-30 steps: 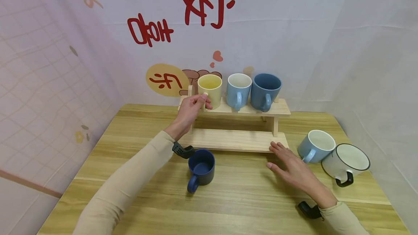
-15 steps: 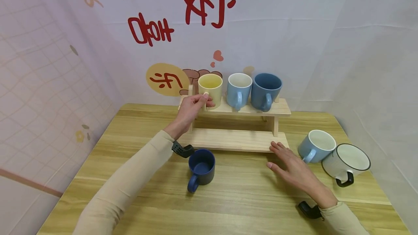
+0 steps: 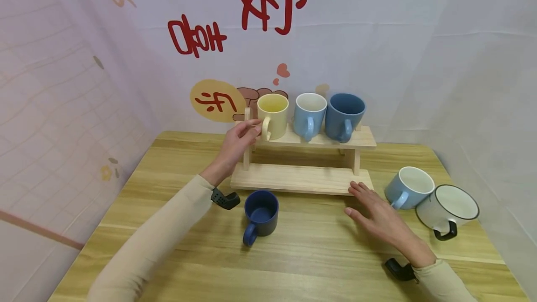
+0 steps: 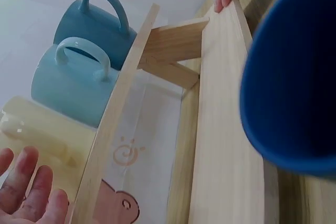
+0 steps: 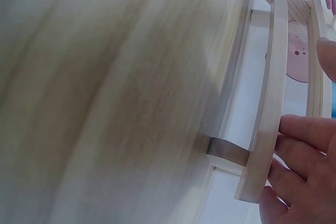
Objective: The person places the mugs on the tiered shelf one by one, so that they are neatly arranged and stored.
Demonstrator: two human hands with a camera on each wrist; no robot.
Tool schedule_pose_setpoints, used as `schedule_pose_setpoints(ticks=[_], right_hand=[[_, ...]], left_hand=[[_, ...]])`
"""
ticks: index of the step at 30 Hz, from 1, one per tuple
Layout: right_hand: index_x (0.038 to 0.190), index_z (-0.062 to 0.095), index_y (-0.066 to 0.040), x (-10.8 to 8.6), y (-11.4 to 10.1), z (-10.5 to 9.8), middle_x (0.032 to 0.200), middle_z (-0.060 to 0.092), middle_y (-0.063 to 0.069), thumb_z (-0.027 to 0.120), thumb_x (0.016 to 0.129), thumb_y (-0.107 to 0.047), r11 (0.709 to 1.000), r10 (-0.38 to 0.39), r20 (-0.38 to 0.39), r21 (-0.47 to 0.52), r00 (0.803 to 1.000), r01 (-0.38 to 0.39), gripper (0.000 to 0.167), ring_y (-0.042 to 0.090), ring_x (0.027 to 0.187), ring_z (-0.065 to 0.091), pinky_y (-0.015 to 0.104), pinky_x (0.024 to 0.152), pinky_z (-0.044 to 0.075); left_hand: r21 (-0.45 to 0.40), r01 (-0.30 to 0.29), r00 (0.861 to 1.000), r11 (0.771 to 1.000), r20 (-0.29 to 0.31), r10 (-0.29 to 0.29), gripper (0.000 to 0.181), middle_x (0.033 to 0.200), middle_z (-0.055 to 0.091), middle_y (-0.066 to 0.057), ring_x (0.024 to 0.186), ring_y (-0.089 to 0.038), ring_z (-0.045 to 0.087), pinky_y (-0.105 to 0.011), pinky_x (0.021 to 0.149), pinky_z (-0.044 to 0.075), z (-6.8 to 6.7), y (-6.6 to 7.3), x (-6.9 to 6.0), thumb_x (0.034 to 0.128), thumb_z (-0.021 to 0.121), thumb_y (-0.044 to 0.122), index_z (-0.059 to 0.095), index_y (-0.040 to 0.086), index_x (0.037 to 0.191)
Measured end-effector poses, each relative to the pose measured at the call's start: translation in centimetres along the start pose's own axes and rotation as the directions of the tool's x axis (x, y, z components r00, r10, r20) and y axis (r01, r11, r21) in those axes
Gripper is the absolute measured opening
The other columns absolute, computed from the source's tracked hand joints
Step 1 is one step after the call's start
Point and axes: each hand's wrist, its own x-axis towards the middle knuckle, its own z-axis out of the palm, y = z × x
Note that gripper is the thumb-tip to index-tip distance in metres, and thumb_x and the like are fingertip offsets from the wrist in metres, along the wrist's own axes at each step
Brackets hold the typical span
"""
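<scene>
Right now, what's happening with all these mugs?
A person's left hand is beside, maybe touching, the yellow mug on the top shelf, but not gripping it. The right hand touches the lower shelf. Two blue mugs stand up top too; a navy mug, a light blue mug and a white mug are on the table.

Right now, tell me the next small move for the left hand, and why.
Probably draw the left hand back and down toward the navy mug. Its fingers look uncurled beside the yellow mug, which stands upright on the upper shelf, while the navy mug stands on the table just in front of the rack, nearest that hand among the mugs off it.
</scene>
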Motion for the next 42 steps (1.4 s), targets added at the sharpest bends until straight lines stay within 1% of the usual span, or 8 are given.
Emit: schedule_pose_setpoints(ticks=[6,13,18,26,28,35,38,42], right_hand=[[0.147,0.054,0.003,-0.1,0.1,-0.1,0.157,0.046,0.021,0.071,0.099,-0.036,1.000,0.012,0.012,0.006,1.000,-0.013,0.064,0.048,0.145,0.038,0.067,0.111,0.035],[0.147,0.054,0.003,-0.2,0.3,0.0,0.157,0.046,0.021,0.070,0.100,-0.037,1.000,0.013,0.009,0.003,1.000,-0.013,0.064,0.048,0.145,0.038,0.066,0.111,0.035],[0.147,0.054,0.003,-0.1,0.5,0.1,0.158,0.045,0.020,0.070,0.100,-0.038,1.000,0.016,0.015,0.004,1.000,-0.016,0.064,0.048,0.146,0.038,0.067,0.111,0.034],[0.147,0.054,0.003,0.0,0.2,-0.1,0.158,0.045,0.021,0.070,0.100,-0.036,1.000,0.010,0.023,0.016,1.000,-0.010,0.063,0.048,0.146,0.037,0.067,0.112,0.034],[0.147,0.054,0.003,0.0,0.2,-0.1,0.158,0.046,0.021,0.070,0.100,-0.036,1.000,0.006,0.021,0.019,1.000,-0.006,0.063,0.048,0.146,0.037,0.067,0.112,0.034],[0.146,0.055,0.002,0.0,0.2,-0.2,0.157,0.046,0.021,0.071,0.100,-0.035,1.000,-0.001,0.022,0.019,1.000,0.001,0.062,0.048,0.146,0.038,0.067,0.112,0.034],[0.147,0.055,0.003,0.0,0.3,-0.2,0.158,0.046,0.021,0.070,0.100,-0.036,1.000,0.003,0.025,0.019,1.000,-0.003,0.062,0.048,0.146,0.037,0.067,0.112,0.034],[0.147,0.054,0.003,0.1,0.3,-0.1,0.158,0.045,0.021,0.069,0.100,-0.037,1.000,0.010,0.029,0.016,1.000,-0.010,0.064,0.048,0.146,0.036,0.067,0.111,0.034]], left_hand=[[0.036,-0.082,0.994,0.996,0.077,0.079,0.046,0.140,0.064,-0.017,0.133,-0.030,0.057,-0.047,0.115,0.042,-1.6,-0.7,-1.4,0.1088,0.054,0.026,0.053,0.001,0.147],[0.058,-0.110,0.988,0.992,0.117,0.102,0.047,0.138,0.064,-0.017,0.134,-0.034,0.056,-0.048,0.118,0.038,-3.1,-1.3,-3.6,0.1093,0.052,0.026,0.052,-0.005,0.145],[0.078,-0.096,0.988,0.992,0.133,0.085,0.046,0.139,0.064,-0.016,0.135,-0.030,0.056,-0.049,0.119,0.037,-4.0,-1.7,-5.2,0.1103,0.051,0.028,0.054,-0.003,0.145],[0.089,-0.085,0.984,0.992,0.164,0.070,0.045,0.139,0.065,-0.015,0.136,-0.031,0.055,-0.054,0.117,0.038,-5.2,-2.7,-8.0,0.1115,0.048,0.029,0.055,-0.001,0.144],[0.092,-0.080,0.983,0.993,0.171,0.064,0.044,0.138,0.065,-0.014,0.135,-0.030,0.055,-0.051,0.116,0.040,-5.3,-3.0,-8.7,0.1117,0.048,0.030,0.056,0.000,0.144],[0.104,-0.044,0.981,0.994,0.191,0.023,0.042,0.136,0.066,-0.012,0.131,-0.030,0.059,-0.026,0.106,0.048,-5.5,-4.4,-11.1,0.1117,0.049,0.029,0.057,0.002,0.143],[0.102,-0.030,0.979,0.994,0.203,0.009,0.041,0.136,0.066,-0.013,0.130,-0.034,0.058,-0.024,0.104,0.048,-5.5,-5.0,-12.0,0.1117,0.049,0.028,0.057,0.002,0.142],[0.083,-0.019,0.974,0.996,0.227,0.000,0.040,0.136,0.066,-0.014,0.131,-0.034,0.058,-0.026,0.105,0.049,-5.4,-5.6,-13.0,0.1118,0.048,0.026,0.058,0.001,0.141]])
